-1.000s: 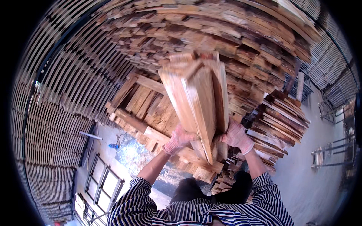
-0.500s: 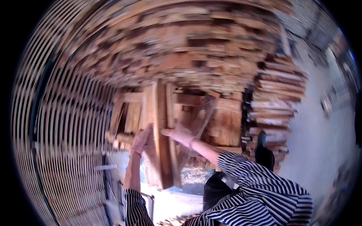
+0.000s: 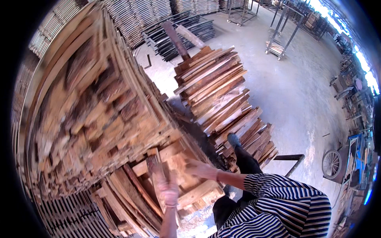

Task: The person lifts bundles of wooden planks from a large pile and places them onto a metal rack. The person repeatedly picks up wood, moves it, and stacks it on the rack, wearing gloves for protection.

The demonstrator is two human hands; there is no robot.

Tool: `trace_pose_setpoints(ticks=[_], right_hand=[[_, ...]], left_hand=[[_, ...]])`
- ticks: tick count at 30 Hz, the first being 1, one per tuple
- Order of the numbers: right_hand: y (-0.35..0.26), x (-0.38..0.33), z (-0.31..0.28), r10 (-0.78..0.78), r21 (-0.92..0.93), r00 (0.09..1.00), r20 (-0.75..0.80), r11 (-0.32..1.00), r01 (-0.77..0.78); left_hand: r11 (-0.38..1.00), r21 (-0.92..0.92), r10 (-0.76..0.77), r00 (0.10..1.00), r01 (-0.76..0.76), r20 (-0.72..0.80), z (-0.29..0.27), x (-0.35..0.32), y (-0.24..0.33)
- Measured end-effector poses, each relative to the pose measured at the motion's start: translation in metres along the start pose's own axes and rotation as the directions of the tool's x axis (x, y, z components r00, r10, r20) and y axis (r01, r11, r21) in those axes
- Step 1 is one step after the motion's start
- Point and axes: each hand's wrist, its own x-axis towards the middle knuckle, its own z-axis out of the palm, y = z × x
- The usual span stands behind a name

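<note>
Spreads the right hand [image 3: 201,169] wide above the low wood stack [image 3: 200,193]. Places the left hand [image 3: 168,187], blurred, by a dark board [image 3: 151,162] there; impossible to tell whether gripping. Shows long boards [image 3: 133,196] just left, beside the tall timber pile [image 3: 91,123].

A loose shirt [image 3: 283,210] in narrow dark navy and white stripes spreads toward half past four, its right sleeve [image 3: 270,184] ending near the elbow in a wide opening. Black trousers [image 3: 247,160] show at about four o'clock, with a blue-grey shoe [image 3: 233,139] of rounded toe at the end of the leg. The left glove [image 3: 168,188], between six and seven o'clock, is pale pink with a close-fitting cuff; the right glove [image 3: 203,169], near half past five, is blurred, its fabric too smeared to make out.
</note>
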Motion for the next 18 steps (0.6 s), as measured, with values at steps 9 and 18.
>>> trace_pose_setpoints(ticks=[9, 18], right_hand=[[0.023, -0.009, -0.217, 0.298, 0.191, 0.878, -0.375, 0.951, -0.242], [-0.047, 0.107, -0.344, 0.225, 0.266, 0.919, -0.323, 0.954, -0.14]], left_hand=[[0.997, -0.076, 0.038, 0.995, -0.031, 0.087, 0.285, 0.302, 0.008], [0.855, 0.483, -0.16, 0.791, -0.189, 0.591, 0.405, 0.561, -0.012]])
